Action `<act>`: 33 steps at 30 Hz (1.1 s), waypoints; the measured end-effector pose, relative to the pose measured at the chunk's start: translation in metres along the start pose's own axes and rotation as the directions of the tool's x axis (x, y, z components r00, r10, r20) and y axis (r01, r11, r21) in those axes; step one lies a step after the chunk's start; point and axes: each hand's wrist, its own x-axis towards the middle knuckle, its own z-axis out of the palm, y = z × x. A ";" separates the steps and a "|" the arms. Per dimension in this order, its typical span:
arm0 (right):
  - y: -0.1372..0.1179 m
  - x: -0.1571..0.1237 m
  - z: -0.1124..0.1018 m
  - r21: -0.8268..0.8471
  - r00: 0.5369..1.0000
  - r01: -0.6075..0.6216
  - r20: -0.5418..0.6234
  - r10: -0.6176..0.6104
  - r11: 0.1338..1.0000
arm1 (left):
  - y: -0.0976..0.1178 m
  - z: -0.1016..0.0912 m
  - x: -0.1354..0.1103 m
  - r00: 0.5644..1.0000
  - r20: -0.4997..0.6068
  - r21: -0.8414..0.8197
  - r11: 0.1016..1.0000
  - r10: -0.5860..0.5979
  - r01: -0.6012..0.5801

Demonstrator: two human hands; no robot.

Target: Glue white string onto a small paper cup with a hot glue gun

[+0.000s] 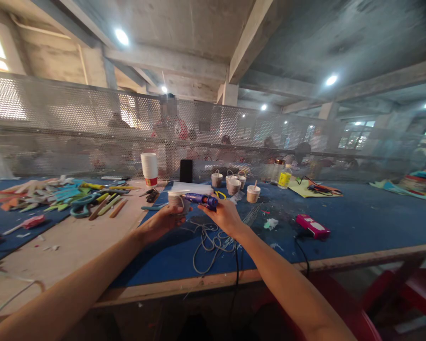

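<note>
My left hand (165, 220) is closed round a small paper cup (178, 198), held just above the blue table (358, 227). My right hand (223, 214) grips a purple glue gun (203, 200), with its nozzle pointing left at the cup's rim. The gun's black cord (236, 265) runs down over the table's front edge. A loose tangle of grey string (209, 244) lies on the table below both hands.
Several small cups with handles (233, 183) stand behind my hands, beside a stack of paper cups (149, 168) and a black phone (186, 171). Coloured sticks and scissors (78, 204) lie at left. A pink box (312, 225) lies at right. People sit behind a mesh screen (74, 128).
</note>
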 end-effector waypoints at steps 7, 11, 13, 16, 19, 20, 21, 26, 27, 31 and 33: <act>0.001 0.000 0.001 -0.009 1.000 0.005 -0.017 -0.006 1.000 | 0.001 0.002 0.000 1.000 -0.004 0.000 1.000 0.001 -0.001; 0.004 -0.001 0.003 -0.012 1.000 0.015 -0.026 -0.016 1.000 | 0.002 0.005 -0.002 1.000 -0.024 -0.002 1.000 0.010 -0.010; 0.004 -0.001 0.004 -0.015 0.999 0.016 -0.030 -0.016 1.000 | 0.002 0.005 -0.002 1.000 -0.012 -0.001 1.000 0.018 -0.018; 0.005 -0.001 0.004 -0.025 1.000 0.011 -0.026 -0.011 1.000 | 0.002 0.003 -0.002 1.000 -0.007 -0.005 1.000 0.013 -0.013; 0.005 -0.001 0.003 -0.036 1.000 0.011 -0.022 -0.012 0.999 | 0.002 0.003 -0.001 1.000 -0.018 -0.008 1.000 0.003 -0.003; 0.005 -0.001 0.003 -0.039 1.000 0.013 -0.020 -0.013 0.999 | 0.002 0.003 -0.001 1.000 -0.021 -0.009 1.000 0.004 -0.004; 0.005 -0.001 0.003 -0.042 1.000 0.014 -0.018 -0.015 0.999 | 0.002 0.003 -0.001 1.000 -0.025 -0.011 1.000 0.005 -0.005; 0.004 0.000 0.001 -0.052 1.000 0.017 -0.023 -0.019 0.998 | 0.002 0.003 -0.001 0.999 -0.044 -0.019 1.000 -0.006 0.005; 0.004 0.000 0.001 -0.053 0.999 0.019 -0.025 -0.020 0.998 | 0.002 0.002 0.000 0.999 -0.045 -0.019 1.000 -0.008 0.007; 0.005 -0.001 0.001 -0.049 0.999 0.021 -0.025 -0.022 0.999 | 0.001 0.001 0.000 0.999 -0.047 -0.031 1.000 0.002 -0.003; 0.004 -0.001 0.001 -0.046 1.000 0.016 -0.025 -0.017 0.999 | 0.001 0.001 0.000 0.999 -0.038 -0.037 0.999 0.007 -0.008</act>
